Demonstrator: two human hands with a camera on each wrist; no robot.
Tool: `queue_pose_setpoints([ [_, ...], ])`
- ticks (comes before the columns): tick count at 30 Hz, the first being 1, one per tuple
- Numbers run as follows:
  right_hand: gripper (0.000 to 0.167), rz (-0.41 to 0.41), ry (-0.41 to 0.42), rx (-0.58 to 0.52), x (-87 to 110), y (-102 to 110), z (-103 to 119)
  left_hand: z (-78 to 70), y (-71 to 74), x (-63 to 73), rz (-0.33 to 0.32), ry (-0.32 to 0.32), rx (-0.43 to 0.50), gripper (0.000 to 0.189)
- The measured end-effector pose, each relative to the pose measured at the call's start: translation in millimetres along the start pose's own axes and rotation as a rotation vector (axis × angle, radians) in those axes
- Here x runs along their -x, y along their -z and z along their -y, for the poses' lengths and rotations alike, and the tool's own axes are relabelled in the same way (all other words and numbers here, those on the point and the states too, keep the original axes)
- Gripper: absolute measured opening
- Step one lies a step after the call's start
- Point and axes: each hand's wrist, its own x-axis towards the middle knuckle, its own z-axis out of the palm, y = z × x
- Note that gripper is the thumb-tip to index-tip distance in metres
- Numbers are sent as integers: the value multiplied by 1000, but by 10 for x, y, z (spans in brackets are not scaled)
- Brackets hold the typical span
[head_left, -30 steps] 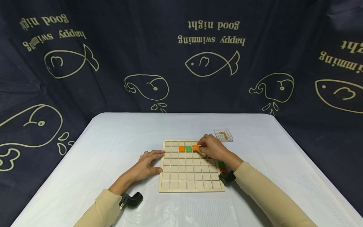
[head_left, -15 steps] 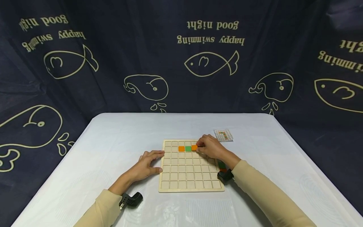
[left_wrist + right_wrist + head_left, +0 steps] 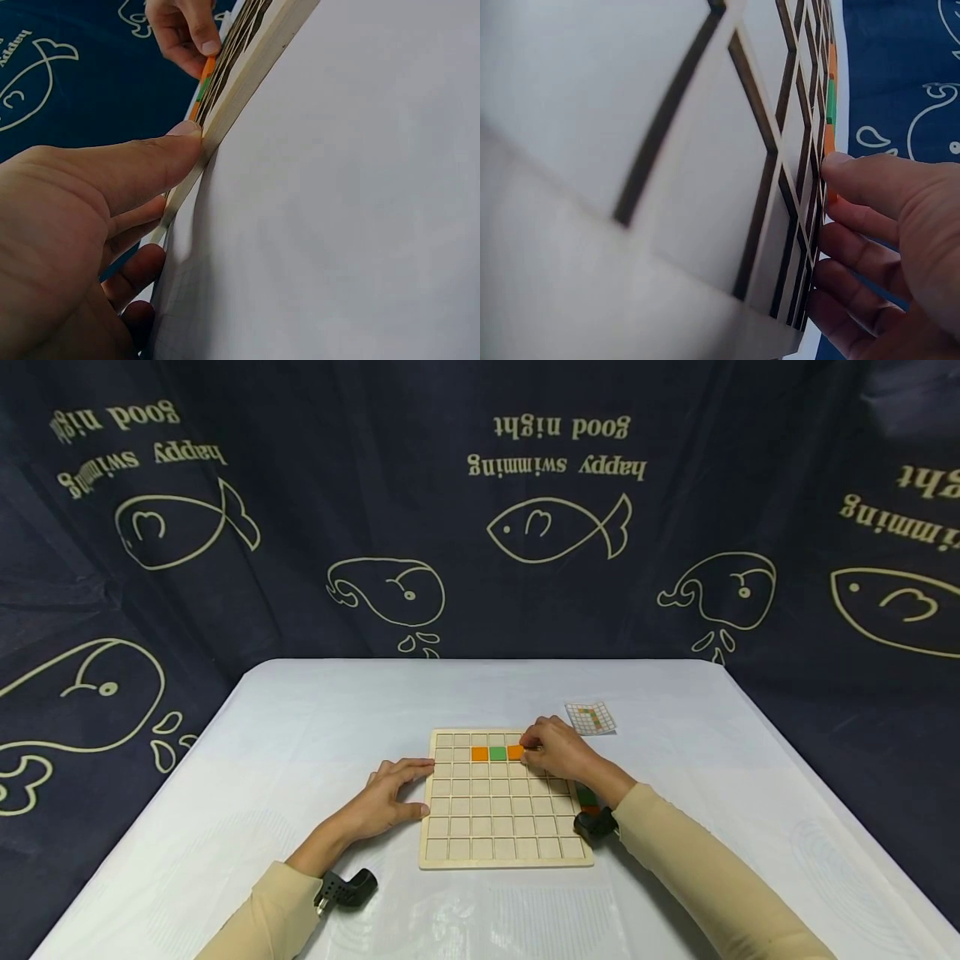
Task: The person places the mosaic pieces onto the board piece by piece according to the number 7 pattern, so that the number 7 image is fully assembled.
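A wooden grid board (image 3: 502, 806) lies flat on a white-covered tabletop (image 3: 315, 718). In its second row from the far edge, a flat orange tile (image 3: 480, 753), a green tile (image 3: 498, 753) and a second orange tile (image 3: 515, 752) sit side by side, the row running left to right.

The right hand (image 3: 564, 750), above the board's far right part, pinches the second orange tile between thumb and fingers. That square tile lies directly left of the fingertips; the left hand (image 3: 382, 797) is farther from it, fingers extended and thumb spread apart, touching the board's left edge.

Whether the pinched tile is fully seated in its cell is hard to tell. Beyond the board's far right corner lies a printed pattern card (image 3: 591, 718); beside its right edge, stray tiles (image 3: 587, 797) show partly behind the right wrist.
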Motion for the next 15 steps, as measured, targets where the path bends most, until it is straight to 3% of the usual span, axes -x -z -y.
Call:
queue_pose_setpoints([
  [15, 25, 18, -4, 3, -4, -14, -8, -6, -1, 5, 4, 9, 8, 62],
])
